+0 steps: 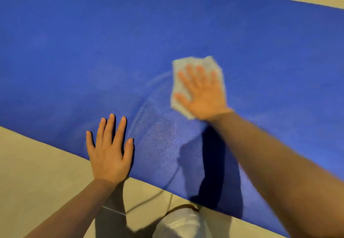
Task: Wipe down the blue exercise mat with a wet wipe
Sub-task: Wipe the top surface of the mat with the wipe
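Grip released on both: right hand (202, 96) flat, seemingly pressing wet wipe (178, 87) onto mat (93, 42); left hand (109, 152) flat.

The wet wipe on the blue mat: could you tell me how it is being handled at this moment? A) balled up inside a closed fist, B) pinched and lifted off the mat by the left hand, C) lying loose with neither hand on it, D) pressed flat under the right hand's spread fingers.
D: the right hand lies flat with straight fingers on the wet wipe, pressing it onto the blue mat.
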